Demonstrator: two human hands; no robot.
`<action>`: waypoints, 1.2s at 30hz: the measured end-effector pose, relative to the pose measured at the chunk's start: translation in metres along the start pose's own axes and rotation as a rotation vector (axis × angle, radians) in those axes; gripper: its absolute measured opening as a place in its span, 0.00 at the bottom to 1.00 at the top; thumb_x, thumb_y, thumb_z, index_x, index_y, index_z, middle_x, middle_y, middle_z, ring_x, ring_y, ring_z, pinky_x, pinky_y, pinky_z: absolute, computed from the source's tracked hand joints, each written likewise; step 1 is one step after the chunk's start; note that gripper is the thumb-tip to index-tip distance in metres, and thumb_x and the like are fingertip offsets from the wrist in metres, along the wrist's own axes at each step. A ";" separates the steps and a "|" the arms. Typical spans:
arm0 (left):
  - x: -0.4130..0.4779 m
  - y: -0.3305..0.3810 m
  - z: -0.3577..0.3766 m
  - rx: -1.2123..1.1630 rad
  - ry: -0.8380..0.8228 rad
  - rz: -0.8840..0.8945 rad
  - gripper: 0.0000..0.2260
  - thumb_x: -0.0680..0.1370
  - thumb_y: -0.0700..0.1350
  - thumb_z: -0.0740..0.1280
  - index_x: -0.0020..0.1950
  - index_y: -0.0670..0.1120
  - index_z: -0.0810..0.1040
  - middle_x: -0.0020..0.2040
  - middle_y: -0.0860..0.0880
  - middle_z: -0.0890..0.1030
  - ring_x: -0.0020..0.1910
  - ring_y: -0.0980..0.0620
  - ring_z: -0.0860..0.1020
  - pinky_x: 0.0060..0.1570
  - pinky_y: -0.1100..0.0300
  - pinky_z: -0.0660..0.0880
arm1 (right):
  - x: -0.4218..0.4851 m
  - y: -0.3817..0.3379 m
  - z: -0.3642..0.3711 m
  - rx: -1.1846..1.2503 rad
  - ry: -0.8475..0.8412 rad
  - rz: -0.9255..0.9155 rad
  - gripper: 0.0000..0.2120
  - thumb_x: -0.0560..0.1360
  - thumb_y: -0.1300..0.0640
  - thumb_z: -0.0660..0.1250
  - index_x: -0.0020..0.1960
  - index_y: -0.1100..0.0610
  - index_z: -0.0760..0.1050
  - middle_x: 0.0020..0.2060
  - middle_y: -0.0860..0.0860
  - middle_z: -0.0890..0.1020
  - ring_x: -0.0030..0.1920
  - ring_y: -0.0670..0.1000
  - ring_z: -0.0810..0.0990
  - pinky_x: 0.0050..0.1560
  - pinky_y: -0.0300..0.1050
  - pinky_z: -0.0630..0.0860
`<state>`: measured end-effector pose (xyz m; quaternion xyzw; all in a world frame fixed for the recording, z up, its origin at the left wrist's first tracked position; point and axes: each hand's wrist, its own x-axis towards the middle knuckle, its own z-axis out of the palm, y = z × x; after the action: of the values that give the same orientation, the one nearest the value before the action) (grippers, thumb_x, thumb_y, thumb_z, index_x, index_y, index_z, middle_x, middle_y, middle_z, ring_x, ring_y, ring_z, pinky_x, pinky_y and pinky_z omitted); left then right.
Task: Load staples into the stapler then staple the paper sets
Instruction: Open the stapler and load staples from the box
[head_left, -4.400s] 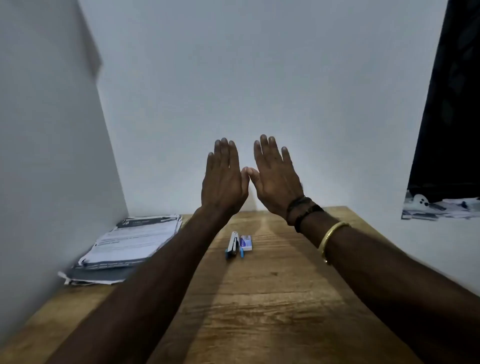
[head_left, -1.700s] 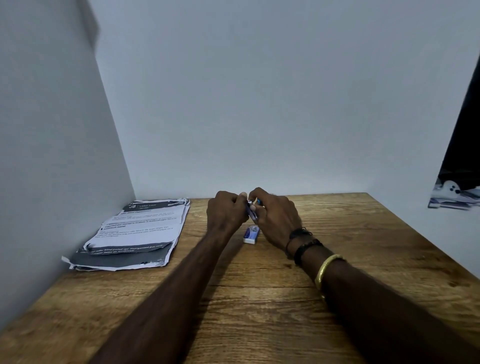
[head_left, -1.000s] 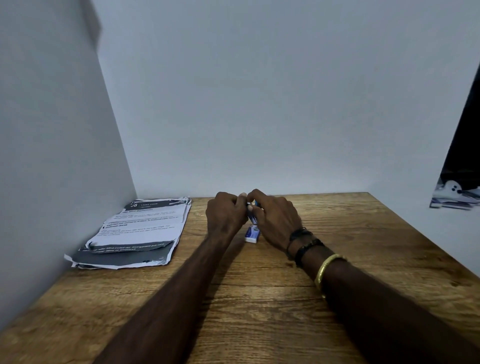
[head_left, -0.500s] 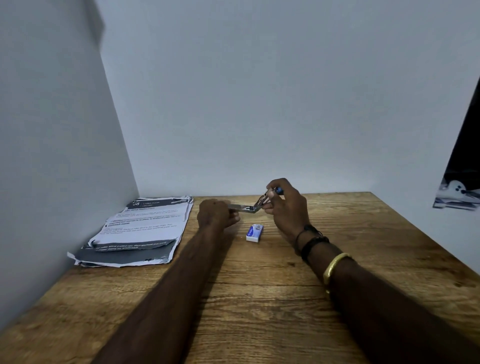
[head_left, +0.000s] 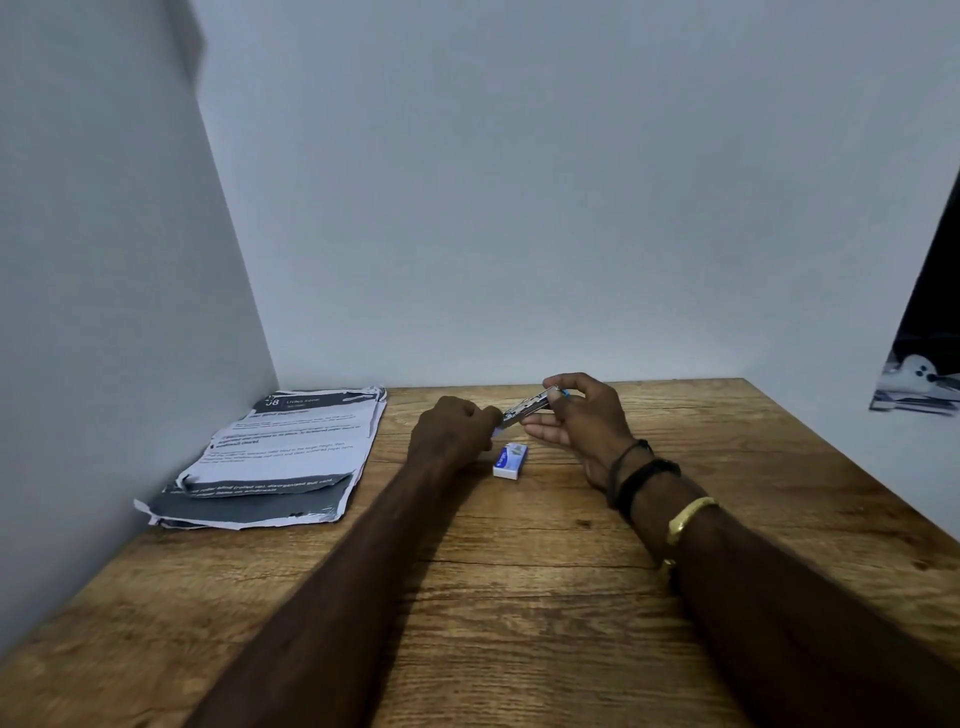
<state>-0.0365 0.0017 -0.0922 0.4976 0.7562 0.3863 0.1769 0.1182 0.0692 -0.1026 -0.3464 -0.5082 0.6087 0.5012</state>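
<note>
A small stapler (head_left: 525, 408) with a metal rail and blue trim is held just above the wooden table (head_left: 519, 597), between both hands. My left hand (head_left: 452, 431) is closed on its near end. My right hand (head_left: 584, 418) pinches its far, raised end with thumb and fingers. Its exact open state is hard to tell. A small white and blue staple box (head_left: 510, 460) lies on the table right below the hands. A stack of printed paper sets (head_left: 280, 457) lies at the left, against the side wall.
White walls close the table at the back and left. The table's right edge runs diagonally at the right, with a dark opening (head_left: 930, 322) beyond it. Bracelets (head_left: 644, 478) circle my right wrist.
Both hands picked the stapler up from the table and pulled it apart; the metal rail now tilts up to the right. The staple box stays where it lay.
</note>
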 end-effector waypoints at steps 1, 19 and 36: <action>0.001 0.003 0.001 -0.016 -0.010 0.004 0.16 0.78 0.55 0.65 0.43 0.45 0.86 0.39 0.49 0.86 0.42 0.47 0.84 0.52 0.51 0.80 | -0.001 0.000 0.000 0.006 -0.016 0.017 0.07 0.83 0.66 0.61 0.52 0.59 0.78 0.49 0.66 0.82 0.40 0.60 0.88 0.39 0.48 0.86; 0.016 0.012 0.010 -0.010 -0.046 -0.068 0.26 0.72 0.66 0.68 0.45 0.42 0.85 0.40 0.46 0.85 0.38 0.49 0.80 0.49 0.53 0.78 | -0.005 -0.001 0.000 -0.011 -0.100 0.054 0.02 0.78 0.66 0.69 0.49 0.62 0.80 0.45 0.61 0.86 0.42 0.58 0.89 0.39 0.46 0.85; 0.007 0.017 0.004 -0.090 -0.076 -0.046 0.24 0.69 0.61 0.69 0.44 0.39 0.84 0.35 0.46 0.82 0.35 0.46 0.78 0.41 0.55 0.75 | -0.001 0.001 0.003 -0.080 -0.012 0.066 0.03 0.78 0.67 0.67 0.48 0.65 0.80 0.41 0.64 0.86 0.37 0.59 0.88 0.37 0.47 0.85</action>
<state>-0.0265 0.0127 -0.0806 0.4860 0.7419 0.3967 0.2367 0.1156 0.0670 -0.1030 -0.3790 -0.5233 0.6063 0.4636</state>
